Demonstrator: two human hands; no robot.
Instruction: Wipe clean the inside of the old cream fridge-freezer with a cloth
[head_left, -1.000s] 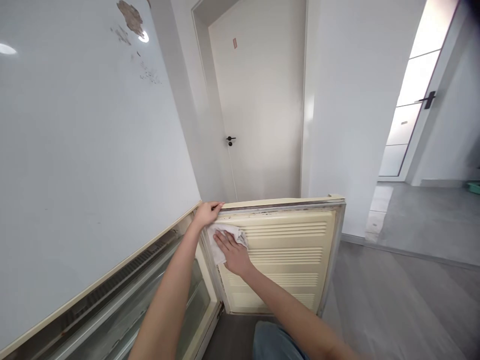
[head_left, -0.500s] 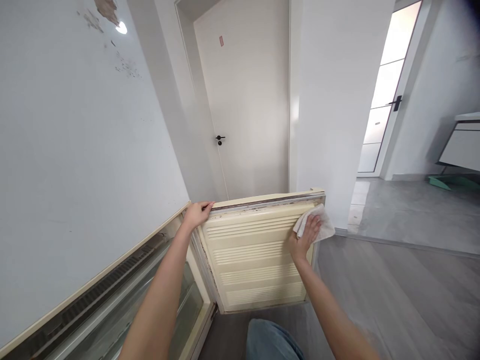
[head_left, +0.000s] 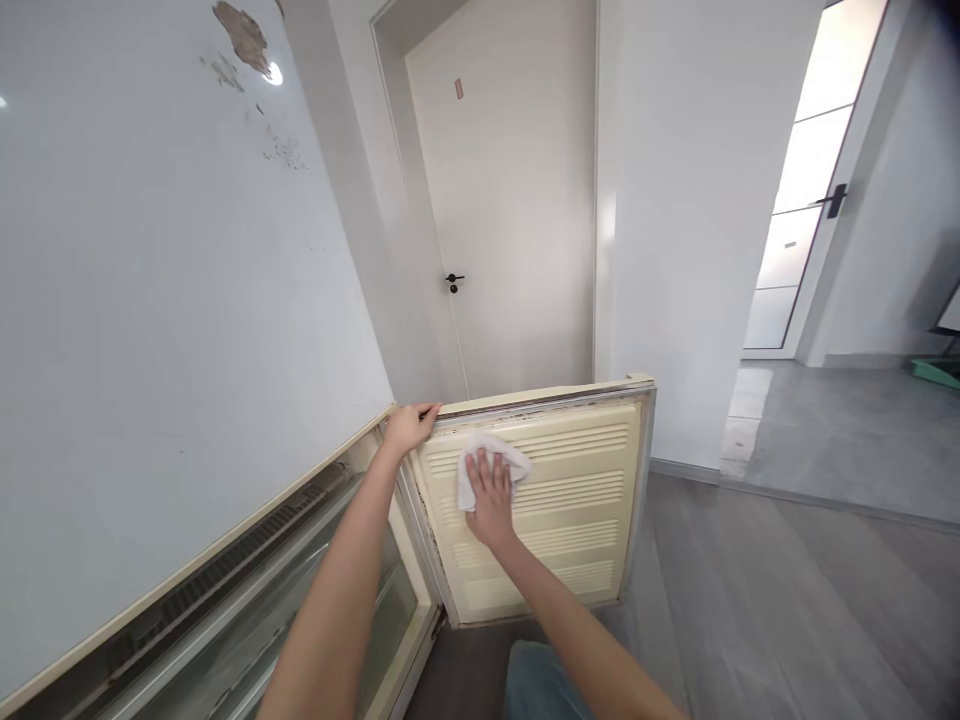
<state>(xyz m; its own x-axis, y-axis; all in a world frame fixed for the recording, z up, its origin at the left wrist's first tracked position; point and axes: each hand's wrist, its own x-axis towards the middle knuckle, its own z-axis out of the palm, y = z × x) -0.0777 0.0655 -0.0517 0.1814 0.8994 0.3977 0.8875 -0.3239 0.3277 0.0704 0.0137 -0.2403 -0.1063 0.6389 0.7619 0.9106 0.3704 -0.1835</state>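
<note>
A cream refrigerator door [head_left: 570,460] stands swung open, its ribbed inner panel facing me and its seal stained dark. At the top corner on the hinge side, my left hand [head_left: 409,428] is closed over the door's upper edge. My right hand [head_left: 491,497] presses a white cloth [head_left: 517,460] against the upper left of the inner panel, fingers spread over it. Part of the cloth is hidden under that hand. To the left is the open refrigerator body [head_left: 420,600], with clear drawer fronts inside, partly covered by my left forearm.
A white wall [head_left: 187,250] with peeling paint rises on the left. Behind the refrigerator door is a closed room door [head_left: 517,220] with a black handle. Grey flooring [head_left: 780,600] spreads to the right, toward a frosted glass door [head_left: 806,170]. My knee [head_left: 544,685] shows below.
My right hand has moved the cloth left across the panel, from its upper right corner to the upper left. My left hand keeps its hold. The view has turned slightly left.
</note>
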